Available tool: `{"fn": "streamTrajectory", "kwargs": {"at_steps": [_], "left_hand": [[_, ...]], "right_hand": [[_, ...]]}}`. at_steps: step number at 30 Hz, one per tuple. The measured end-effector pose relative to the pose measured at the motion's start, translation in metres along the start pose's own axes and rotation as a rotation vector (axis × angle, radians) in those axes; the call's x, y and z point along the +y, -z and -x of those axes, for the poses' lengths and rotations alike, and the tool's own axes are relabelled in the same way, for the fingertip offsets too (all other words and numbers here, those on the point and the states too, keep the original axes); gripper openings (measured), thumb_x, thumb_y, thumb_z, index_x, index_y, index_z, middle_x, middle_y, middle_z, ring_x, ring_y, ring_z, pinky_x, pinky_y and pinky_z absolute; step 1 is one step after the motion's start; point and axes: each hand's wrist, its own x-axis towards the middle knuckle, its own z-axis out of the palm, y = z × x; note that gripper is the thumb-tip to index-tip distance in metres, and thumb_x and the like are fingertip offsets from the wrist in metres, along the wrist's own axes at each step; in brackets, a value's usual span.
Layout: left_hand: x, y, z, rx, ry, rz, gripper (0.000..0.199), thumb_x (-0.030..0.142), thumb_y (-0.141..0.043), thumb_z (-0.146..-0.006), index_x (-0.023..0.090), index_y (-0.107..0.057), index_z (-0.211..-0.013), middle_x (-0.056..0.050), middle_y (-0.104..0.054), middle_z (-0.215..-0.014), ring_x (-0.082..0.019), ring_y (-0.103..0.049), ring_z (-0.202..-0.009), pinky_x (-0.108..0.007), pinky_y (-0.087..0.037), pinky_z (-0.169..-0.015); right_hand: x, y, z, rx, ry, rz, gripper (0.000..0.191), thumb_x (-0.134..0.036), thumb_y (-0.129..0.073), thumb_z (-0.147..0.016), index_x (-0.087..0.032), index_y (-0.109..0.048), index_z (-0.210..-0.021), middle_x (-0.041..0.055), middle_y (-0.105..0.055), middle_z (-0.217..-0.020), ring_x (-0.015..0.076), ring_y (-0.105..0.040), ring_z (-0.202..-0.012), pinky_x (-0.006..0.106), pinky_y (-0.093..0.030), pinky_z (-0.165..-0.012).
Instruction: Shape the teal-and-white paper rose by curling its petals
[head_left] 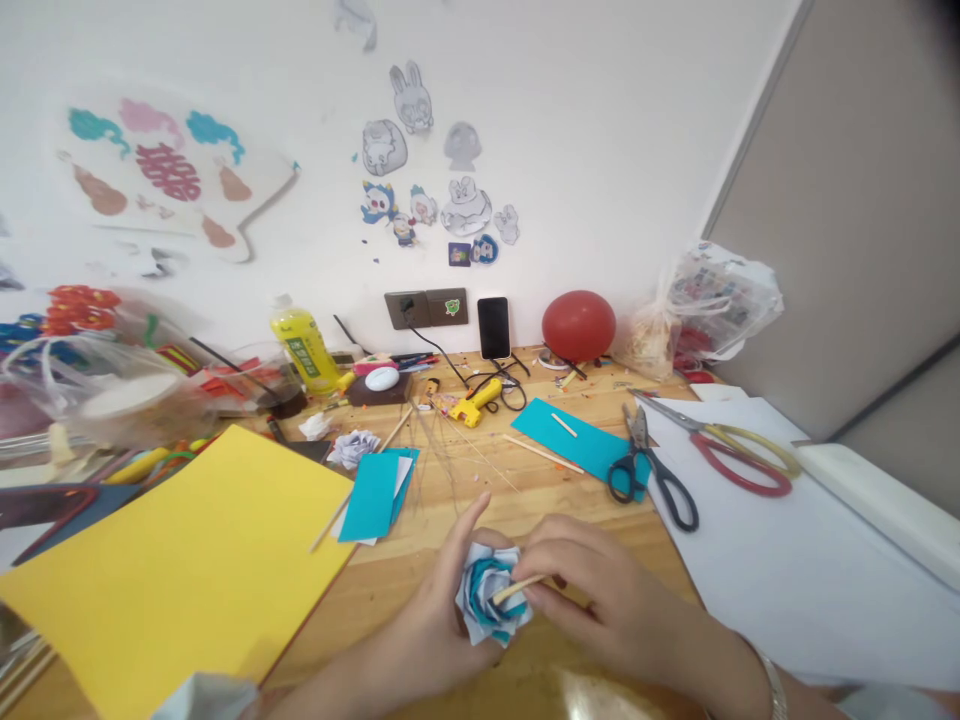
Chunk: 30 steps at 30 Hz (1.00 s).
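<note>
In the head view, a paper flower (480,607) with layered white and blue petals is held near the table's front edge. My left hand (442,610) wraps round it from the left, thumb raised. Pinched in the fingers of my right hand (600,590) is a short wooden stick (517,590), its tip pointing into the flower's centre. Beyond my hands lie cut blue paper pieces (371,497) and a blue paper strip (551,432). Black-handled scissors (646,462) rest on the strip's right end.
Yellow paper (217,560) covers the left side, white paper (810,580) the right. Red-and-yellow scissors (739,452) lie there. Farther back are a yellow glue gun (476,402), a phone (493,328), a red balloon (578,325) and a yellow bottle (306,348).
</note>
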Motion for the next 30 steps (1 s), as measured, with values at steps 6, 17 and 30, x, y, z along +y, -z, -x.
{"fn": "streamTrajectory", "kwargs": {"at_steps": [6, 17, 30], "left_hand": [[0.0025, 0.0010, 0.0000, -0.012, -0.016, -0.056, 0.097, 0.001, -0.059, -0.068, 0.037, 0.001, -0.135, -0.004, -0.047, -0.110, -0.015, -0.056, -0.095, -0.026, -0.044, -0.082], [0.0063, 0.0012, 0.0016, -0.074, -0.011, -0.103, 0.097, 0.002, -0.058, -0.067, 0.034, 0.003, -0.135, -0.007, -0.048, -0.112, -0.018, -0.055, -0.099, -0.030, -0.043, -0.086], [0.0041, -0.0004, 0.0007, -0.038, -0.044, -0.069, 0.097, 0.000, -0.058, -0.066, 0.033, 0.001, -0.136, -0.006, -0.048, -0.111, -0.017, -0.056, -0.097, -0.031, -0.045, -0.085]], "right_hand": [[-0.0028, 0.0009, 0.0007, 0.018, 0.053, -0.008, 0.016, -0.014, -0.039, -0.090, -0.017, -0.055, -0.087, 0.0067, -0.060, -0.078, 0.0156, -0.052, -0.074, 0.027, -0.047, -0.066], [-0.0028, 0.0028, 0.0006, 0.060, 0.026, -0.072, 0.014, -0.010, -0.041, -0.086, -0.017, -0.054, -0.085, 0.0048, -0.057, -0.073, 0.0144, -0.052, -0.070, 0.025, -0.046, -0.062], [0.0026, -0.0002, 0.0064, 0.033, 0.118, 0.091, 0.015, -0.012, -0.040, -0.089, -0.016, -0.054, -0.095, 0.0077, -0.059, -0.081, 0.0160, -0.052, -0.074, 0.028, -0.048, -0.065]]}}
